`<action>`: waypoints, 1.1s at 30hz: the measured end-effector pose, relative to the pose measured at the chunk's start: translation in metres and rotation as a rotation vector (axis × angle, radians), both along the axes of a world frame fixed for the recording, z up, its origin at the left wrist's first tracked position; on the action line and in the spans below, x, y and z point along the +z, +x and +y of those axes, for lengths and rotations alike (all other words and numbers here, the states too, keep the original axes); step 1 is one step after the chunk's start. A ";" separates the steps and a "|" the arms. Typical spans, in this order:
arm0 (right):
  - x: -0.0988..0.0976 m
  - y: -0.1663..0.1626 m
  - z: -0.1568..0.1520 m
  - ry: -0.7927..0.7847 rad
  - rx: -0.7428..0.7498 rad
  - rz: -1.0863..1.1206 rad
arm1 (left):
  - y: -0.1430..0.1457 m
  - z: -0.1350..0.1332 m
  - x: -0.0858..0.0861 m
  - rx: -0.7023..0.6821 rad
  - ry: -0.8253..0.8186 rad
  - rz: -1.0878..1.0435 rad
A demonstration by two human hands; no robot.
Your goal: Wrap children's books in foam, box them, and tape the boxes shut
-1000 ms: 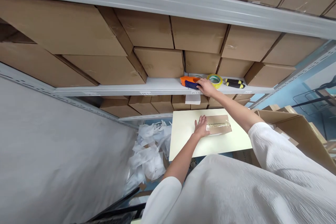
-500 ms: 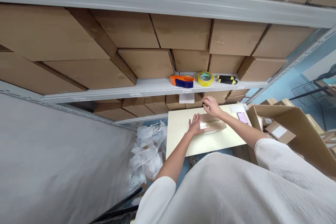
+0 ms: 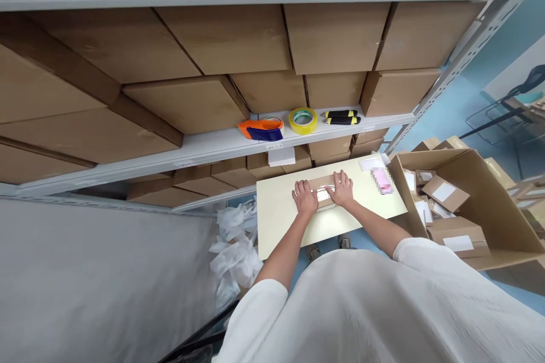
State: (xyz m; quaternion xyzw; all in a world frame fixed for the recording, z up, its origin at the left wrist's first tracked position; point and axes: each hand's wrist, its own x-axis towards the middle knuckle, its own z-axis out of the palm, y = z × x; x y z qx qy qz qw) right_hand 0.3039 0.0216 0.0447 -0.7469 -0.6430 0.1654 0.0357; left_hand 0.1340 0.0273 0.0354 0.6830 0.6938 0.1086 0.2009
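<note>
Hands are pressing a small brown taped cardboard box point(image 3: 322, 184) lying at the middle of a pale cream table point(image 3: 285, 229): left hand point(image 3: 304, 198) and right hand point(image 3: 341, 189), fingers spread flat, are covering its ends.

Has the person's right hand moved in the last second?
Yes. The right hand came down from the orange tape dispenser on the grey metal shelf onto the small brown cardboard box.
</note>
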 end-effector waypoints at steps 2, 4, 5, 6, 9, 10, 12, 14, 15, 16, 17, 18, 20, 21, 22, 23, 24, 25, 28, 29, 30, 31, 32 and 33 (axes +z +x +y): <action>-0.005 0.006 0.000 0.022 -0.004 0.042 | -0.001 0.000 -0.003 0.000 0.043 -0.001; -0.009 0.013 -0.001 0.036 0.003 0.072 | -0.005 0.000 -0.004 -0.005 0.077 -0.005; -0.010 0.017 -0.001 0.039 0.009 0.081 | -0.007 0.000 -0.004 -0.011 0.090 -0.008; -0.011 0.020 0.000 0.042 0.016 0.087 | -0.009 0.000 -0.004 -0.018 0.097 -0.013; -0.011 0.027 0.002 0.057 0.031 0.110 | -0.019 0.001 -0.004 -0.045 0.093 -0.037; -0.011 0.029 0.003 0.062 0.032 0.122 | -0.023 0.002 -0.004 -0.055 0.086 -0.051; -0.012 0.032 0.007 0.062 0.017 0.151 | -0.031 0.003 -0.004 -0.081 0.073 -0.083; -0.013 0.036 0.010 0.057 0.001 0.180 | -0.040 0.005 -0.004 -0.121 0.063 -0.118; -0.014 0.039 0.011 0.061 -0.005 0.196 | -0.044 0.005 -0.004 -0.142 0.059 -0.135; -0.015 0.043 0.011 0.073 -0.008 0.215 | -0.048 0.006 -0.004 -0.162 0.057 -0.153; -0.017 0.049 0.011 0.092 -0.018 0.238 | -0.051 0.006 -0.005 -0.177 0.056 -0.169; -0.019 0.055 0.009 0.116 -0.038 0.263 | -0.053 0.006 -0.006 -0.187 0.060 -0.183; -0.024 0.071 0.002 0.151 -0.098 0.310 | -0.056 0.007 -0.007 -0.198 0.080 -0.203; -0.026 0.079 -0.003 0.158 -0.123 0.325 | -0.055 0.006 -0.007 -0.203 0.095 -0.211; -0.028 0.088 -0.008 0.159 -0.143 0.334 | -0.053 0.006 -0.007 -0.209 0.109 -0.219; -0.030 0.097 -0.012 0.153 -0.156 0.337 | -0.050 0.006 -0.007 -0.219 0.121 -0.227; -0.033 0.105 -0.015 0.144 -0.165 0.335 | -0.046 0.005 -0.006 -0.234 0.132 -0.237; -0.035 0.114 -0.017 0.132 -0.173 0.330 | -0.040 0.005 -0.005 -0.253 0.140 -0.247; -0.039 0.137 -0.013 0.108 -0.170 0.312 | -0.018 0.006 -0.001 -0.307 0.169 -0.275; -0.040 0.145 -0.010 0.105 -0.160 0.307 | -0.008 0.007 0.001 -0.317 0.179 -0.282; -0.041 0.152 -0.007 0.102 -0.149 0.302 | 0.001 0.008 0.002 -0.324 0.185 -0.289; -0.041 0.160 -0.003 0.098 -0.138 0.297 | 0.012 0.009 0.003 -0.328 0.189 -0.296; -0.042 0.168 0.001 0.092 -0.128 0.291 | 0.024 0.011 0.005 -0.333 0.190 -0.302; -0.042 0.177 0.004 0.086 -0.118 0.285 | 0.036 0.013 0.005 -0.340 0.191 -0.309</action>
